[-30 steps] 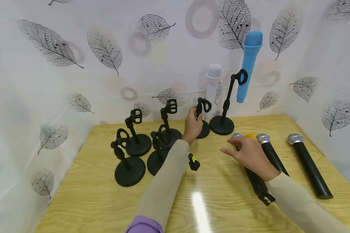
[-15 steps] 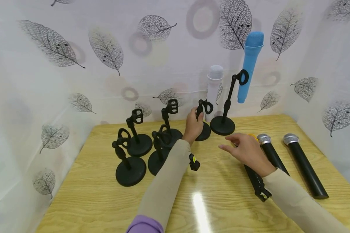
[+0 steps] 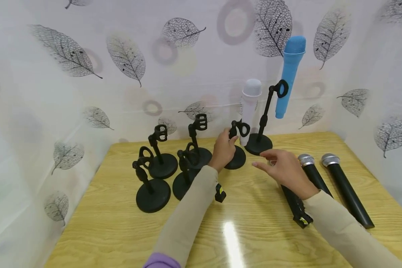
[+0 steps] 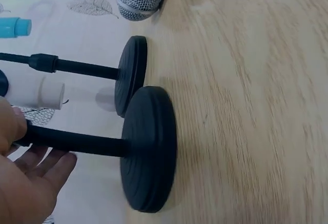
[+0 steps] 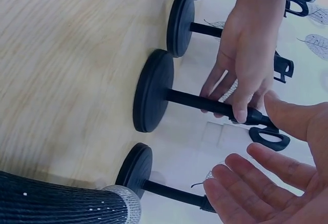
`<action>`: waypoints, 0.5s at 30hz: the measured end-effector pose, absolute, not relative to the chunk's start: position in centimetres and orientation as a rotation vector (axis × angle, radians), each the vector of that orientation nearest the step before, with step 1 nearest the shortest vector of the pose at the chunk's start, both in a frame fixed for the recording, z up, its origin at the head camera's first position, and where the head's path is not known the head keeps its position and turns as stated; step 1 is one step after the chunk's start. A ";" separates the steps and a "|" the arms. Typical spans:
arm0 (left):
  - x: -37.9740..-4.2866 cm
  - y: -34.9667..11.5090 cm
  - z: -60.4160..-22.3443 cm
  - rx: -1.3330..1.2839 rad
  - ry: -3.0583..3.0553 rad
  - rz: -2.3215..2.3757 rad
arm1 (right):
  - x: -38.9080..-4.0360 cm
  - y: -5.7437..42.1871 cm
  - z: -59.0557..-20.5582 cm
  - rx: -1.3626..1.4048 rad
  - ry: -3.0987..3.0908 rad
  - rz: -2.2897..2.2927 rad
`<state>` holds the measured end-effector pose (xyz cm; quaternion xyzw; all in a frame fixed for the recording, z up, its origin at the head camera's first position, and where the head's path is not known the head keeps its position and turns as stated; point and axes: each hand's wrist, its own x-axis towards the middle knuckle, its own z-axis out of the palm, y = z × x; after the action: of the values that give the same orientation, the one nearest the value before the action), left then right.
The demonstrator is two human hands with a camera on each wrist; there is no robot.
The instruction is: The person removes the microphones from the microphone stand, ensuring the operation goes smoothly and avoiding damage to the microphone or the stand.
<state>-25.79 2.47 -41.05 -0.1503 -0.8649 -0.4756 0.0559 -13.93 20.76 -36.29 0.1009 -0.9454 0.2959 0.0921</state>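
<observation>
Left hand (image 3: 223, 152) was clamped round the upper stem of a black microphone stand (image 4: 97, 144), its base below the fingers on the tabletop (image 3: 104, 230). Right hand (image 3: 286, 172) hovered nearby, fingers parted, holding nothing. White microphone (image 3: 249, 111) just beyond left hand; black microphone (image 3: 348, 190) right of right hand. Step looked like positioning the stand; next move probably called for keeping its base flat.
</observation>
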 end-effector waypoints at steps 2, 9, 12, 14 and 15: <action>-25.4 2.2 -40.9 -0.488 -2.646 -1.395 | -13.9 20.7 -36.0 0.296 -2.806 0.894; -23.8 1.2 -40.4 -0.587 -2.710 -1.291 | -13.7 20.5 -35.1 0.291 -2.803 0.920; -23.0 0.8 -40.2 -0.619 -2.720 -1.278 | -13.7 20.5 -34.8 0.278 -2.804 0.911; -22.4 0.6 -40.0 -0.626 -2.734 -1.259 | -13.8 20.4 -34.6 0.269 -2.806 0.917; -22.2 0.5 -40.0 -0.631 -2.741 -1.252 | -13.8 20.3 -34.5 0.263 -2.808 0.927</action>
<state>-22.15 0.46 -39.95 -0.2048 -0.8899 -0.4064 0.0316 -13.82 20.31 -34.50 0.0881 -0.9424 0.3109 0.0862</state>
